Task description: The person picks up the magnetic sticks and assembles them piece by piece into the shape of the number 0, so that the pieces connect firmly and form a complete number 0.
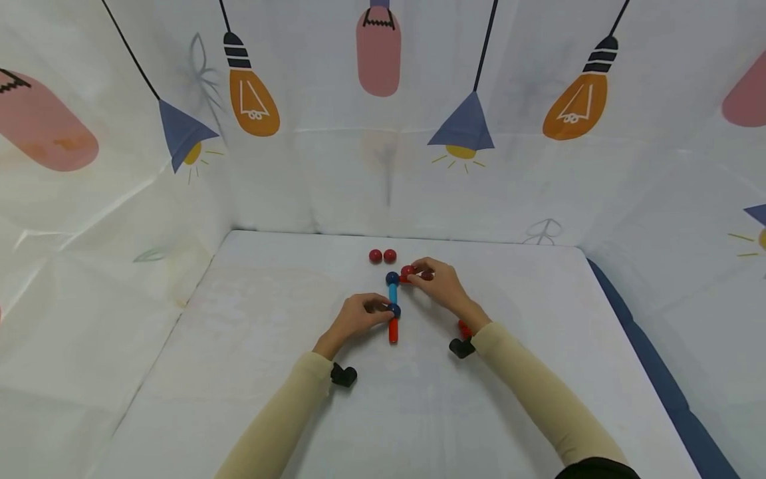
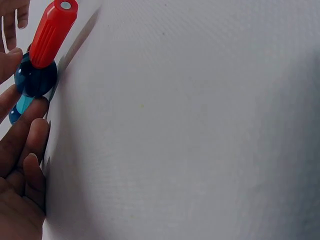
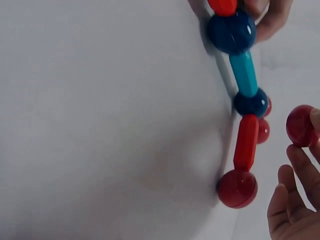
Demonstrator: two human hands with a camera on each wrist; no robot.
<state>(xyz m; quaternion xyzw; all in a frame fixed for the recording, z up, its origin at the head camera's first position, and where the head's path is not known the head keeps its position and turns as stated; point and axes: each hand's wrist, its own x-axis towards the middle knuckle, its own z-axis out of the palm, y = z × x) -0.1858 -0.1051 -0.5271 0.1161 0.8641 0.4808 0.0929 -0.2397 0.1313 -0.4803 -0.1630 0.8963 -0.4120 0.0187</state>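
A chain of magnetic balls and rods lies on the white table. It has a red rod (image 1: 393, 331), a blue ball (image 1: 394, 311), a light blue rod (image 1: 392, 293), another blue ball (image 1: 391, 279), then a red rod (image 3: 246, 142) ending in a red ball (image 3: 237, 189). My left hand (image 1: 359, 315) pinches the nearer blue ball (image 2: 35, 76) between thumb and fingers. Above the chain's far arm, my right hand (image 1: 441, 285) pinches a loose red ball (image 3: 301, 125), which looks apart from the chain in the right wrist view.
Two red balls (image 1: 375, 256) sit side by side at the back of the table. Red pieces (image 1: 464, 328) lie partly hidden under the right wrist. A white printed sheet (image 1: 335, 179) hangs behind the table (image 1: 269, 426). Black wrist mounts (image 1: 344, 376) hang beneath both sleeves.
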